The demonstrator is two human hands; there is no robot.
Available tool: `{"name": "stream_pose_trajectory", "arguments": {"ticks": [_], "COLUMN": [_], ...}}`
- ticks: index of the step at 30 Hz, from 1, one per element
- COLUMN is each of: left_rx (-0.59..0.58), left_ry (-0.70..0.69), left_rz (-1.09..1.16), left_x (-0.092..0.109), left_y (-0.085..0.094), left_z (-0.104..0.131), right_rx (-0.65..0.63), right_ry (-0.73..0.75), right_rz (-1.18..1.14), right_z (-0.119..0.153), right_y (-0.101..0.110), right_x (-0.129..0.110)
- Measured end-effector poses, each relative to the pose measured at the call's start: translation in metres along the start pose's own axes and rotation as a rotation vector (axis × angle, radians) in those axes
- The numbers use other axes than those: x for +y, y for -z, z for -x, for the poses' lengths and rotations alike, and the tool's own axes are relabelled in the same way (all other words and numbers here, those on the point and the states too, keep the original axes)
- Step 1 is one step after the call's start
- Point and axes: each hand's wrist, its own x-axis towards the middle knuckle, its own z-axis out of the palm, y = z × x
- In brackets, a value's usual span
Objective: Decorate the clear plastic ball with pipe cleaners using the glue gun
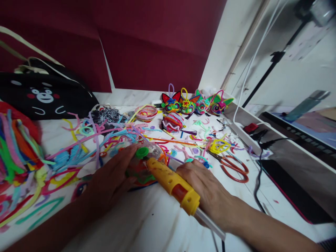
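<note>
Far left of the frame, we have bright pipe cleaners (13,147) heaped on the table (105,227), with a black bag (44,96) behind them in the upper left, pale face on its front. Into the middle, and here's the left hand (115,175), closed around the left side of a see-through ball (140,176) that sits at the centre of the frame, coloured strips on it. A green disc (142,152) up top, and right beside it the nozzle of a yellow glue gun (173,185); touching or not, I can't tell. Gripping that gun, the right hand (201,187), right of centre. Above it, eared ornaments (188,106) in a row. Further right, orange-handled scissors (235,169), then a dark slab (296,192) at lower right.
</note>
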Motion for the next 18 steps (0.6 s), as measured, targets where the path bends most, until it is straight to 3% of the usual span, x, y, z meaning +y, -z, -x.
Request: {"name": "stream_pose_trajectory", "arguments": {"ticks": [11, 18], "left_rx": [0.053, 0.026], "left_ry": [-0.005, -0.007], "left_rz": [-0.002, 0.040], "left_x": [0.0017, 0.0029], "left_y": [-0.0016, 0.0009], "left_z": [-0.0004, -0.0023], "right_rx": [0.008, 0.010], "right_ry": [-0.005, 0.022], "right_rz": [0.002, -0.003], "right_z": [-0.0003, 0.0039], "right_y": [-0.0017, 0.0001], "right_x": [0.0031, 0.0035]}}
